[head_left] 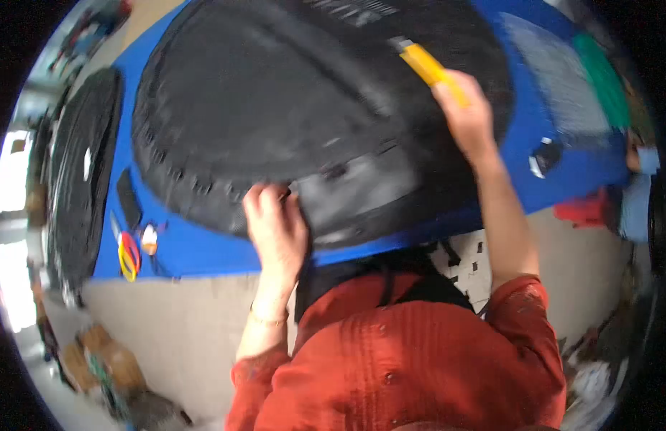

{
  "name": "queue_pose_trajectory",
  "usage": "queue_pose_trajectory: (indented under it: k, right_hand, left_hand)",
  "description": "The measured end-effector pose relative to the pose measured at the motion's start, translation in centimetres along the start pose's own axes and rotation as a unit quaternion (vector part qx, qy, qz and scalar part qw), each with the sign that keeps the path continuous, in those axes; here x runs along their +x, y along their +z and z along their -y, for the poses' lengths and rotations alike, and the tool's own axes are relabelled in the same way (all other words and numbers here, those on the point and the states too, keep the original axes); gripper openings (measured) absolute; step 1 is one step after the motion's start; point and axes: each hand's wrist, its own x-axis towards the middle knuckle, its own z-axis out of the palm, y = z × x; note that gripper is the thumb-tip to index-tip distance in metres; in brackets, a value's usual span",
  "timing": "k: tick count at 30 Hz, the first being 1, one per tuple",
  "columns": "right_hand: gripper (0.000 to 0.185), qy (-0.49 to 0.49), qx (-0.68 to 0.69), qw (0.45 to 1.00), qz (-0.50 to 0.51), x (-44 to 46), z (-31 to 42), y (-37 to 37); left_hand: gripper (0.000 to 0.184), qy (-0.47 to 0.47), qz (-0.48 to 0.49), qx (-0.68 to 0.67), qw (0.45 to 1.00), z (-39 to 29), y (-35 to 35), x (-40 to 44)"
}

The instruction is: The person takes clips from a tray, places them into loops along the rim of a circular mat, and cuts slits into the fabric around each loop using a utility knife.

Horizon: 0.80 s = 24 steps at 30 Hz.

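A person in a red shirt (390, 359) works at a blue table (182, 255), arms stretched over a large, rounded black fabric piece (225, 108) that spreads across the middle of the tabletop. The right hand (464, 115) has its fingers closed around a yellow utility knife (428, 66), its grey tip pointing up and away from the wearer, over the right part of the black cloth; blur hides whether the tip touches it. The left hand (274, 223) rests at the near edge of the piece, fingers bent onto the fabric; whether they pinch it, one cannot tell from here. Just beside that hand, a paler, glossy patch (369, 190) shows on the cloth, while a puckered seam (196, 185) curves away to the left. Toward the table's left end lie scissors (122, 250) with yellow and red handles, a dark oblong item (129, 199) and a small white-and-brown object (149, 239). Farther left is a long black bundle (77, 208) bearing a white tag (87, 164). At right, a clear plastic sheet (559, 82) lies beside green material (602, 79).
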Motion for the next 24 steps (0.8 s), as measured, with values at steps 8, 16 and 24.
queue_pose_trajectory:
  k: [8,16,24]
  right_hand:
    - [0.028,-0.056,-0.044,0.997,0.030,-0.6,2.2,0.1]
    - [0.024,-0.109,-0.075,0.990,0.055,-0.8,2.4,0.4]
    - [0.023,-0.128,-0.059,0.989,0.039,-0.6,2.3,0.3]
  left_hand:
    - [0.012,0.032,0.021,0.028,0.999,0.8,0.2,-0.1]
    - [0.017,0.044,0.008,0.058,0.997,1.1,0.4,-0.2]
    - [0.016,0.003,0.019,0.057,0.998,-0.1,0.1,-0.1]
